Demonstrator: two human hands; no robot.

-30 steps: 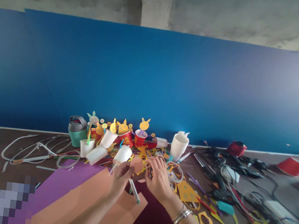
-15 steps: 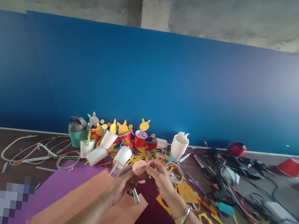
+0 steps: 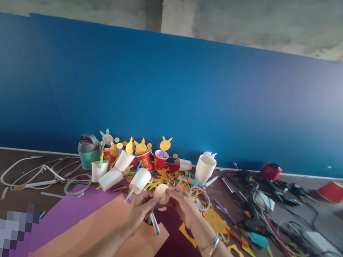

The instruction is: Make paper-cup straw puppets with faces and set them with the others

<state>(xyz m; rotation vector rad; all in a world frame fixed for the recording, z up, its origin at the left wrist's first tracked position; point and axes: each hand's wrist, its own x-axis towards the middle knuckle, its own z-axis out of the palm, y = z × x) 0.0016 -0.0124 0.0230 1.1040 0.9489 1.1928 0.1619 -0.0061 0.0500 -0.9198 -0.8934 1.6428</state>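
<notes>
Between my two hands is a small round cutout of peach paper (image 3: pixel 160 194) with green marks drawn on it. My left hand (image 3: pixel 142 208) pinches its left edge, fingers closed, and my right hand (image 3: pixel 181 200) grips its right edge between thumb and fingers. Under my left hand lies a white marker with a green tip (image 3: pixel 155 225), resting over the peach sheet (image 3: pixel 97 223). A small peach scrap (image 3: pixel 162 209) shows just below the round cutout. Dark maroon paper (image 3: pixel 180 248) spreads beneath my right forearm, which wears a bracelet and a bangle.
Behind my hands stand white paper cups (image 3: pixel 140 180), red cups (image 3: pixel 160 159) with yellow paper animal heads, and a green lidded container (image 3: pixel 89 151). White cables (image 3: pixel 43 171) lie left. Yellow paper scraps (image 3: pixel 214 220), black cables and a red bowl (image 3: pixel 335 191) are right.
The round cutout has turned to face me more fully, so its marked side shows rounder. Both hands have shifted slightly with it. The marker stays in place.
</notes>
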